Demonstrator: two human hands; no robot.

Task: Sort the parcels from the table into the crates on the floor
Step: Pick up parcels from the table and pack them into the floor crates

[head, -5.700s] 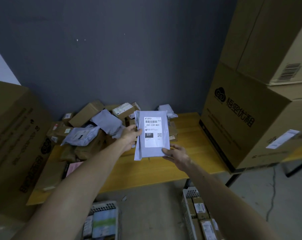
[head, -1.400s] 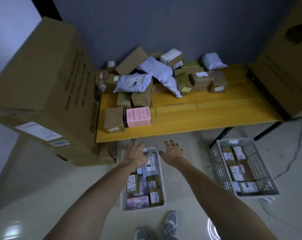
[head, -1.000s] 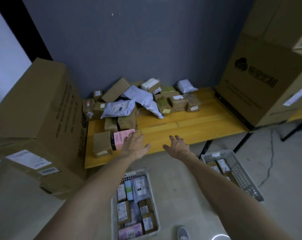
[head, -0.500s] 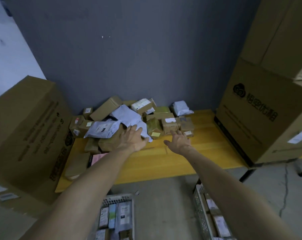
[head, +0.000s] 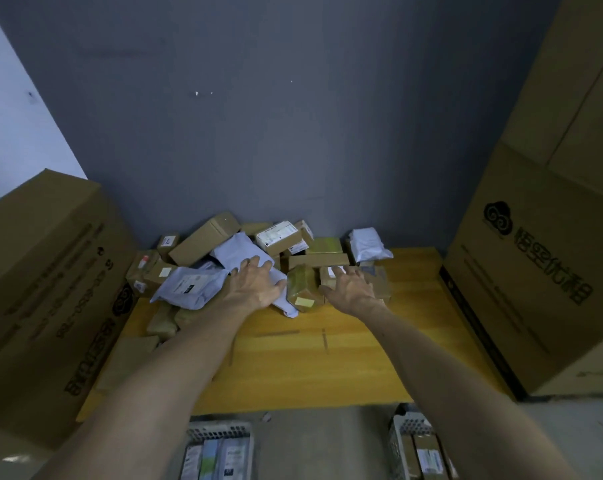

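Your left hand [head: 258, 285] is spread wide, palm down, over the near end of a grey mailer [head: 239, 249]; can't tell if it's touching yet. Your right hand [head: 353, 289] is spread wide too, fingers over a small brown box [head: 329, 274] w/ a white label, holding nothing. Btwn the two hands sits an olive taped parcel [head: 301, 287], tilted, w/ a yellow sticker on its near face.

The pile of parcels [head: 319, 260] is heaped at the back of the table [head: 327, 355], against the wall. A second grey mailer [head: 189, 287] w/ a dark label lies just left of your left wrist, on top of brown boxes. Behind it leans a long brown box [head: 204, 239]. A white-labelled box [head: 279, 237] tops the heap and a white bag parcel [head: 367, 244] sits back right. More brown pkgs are partly hidden by your left forearm.

A big left carton [head: 43, 289] and a right carton [head: 535, 271] w/ a cloud logo hem the pile in on both sides.

The table is yellow wood w/ a few dark marks. Below its near edge, on the grey floor [head: 320, 441], are two white slatted crates: the left crate [head: 220, 429] holds mailers, the right crate [head: 402, 431] holds brown labelled boxes. The back wall [head: 275, 133] is dark grey.
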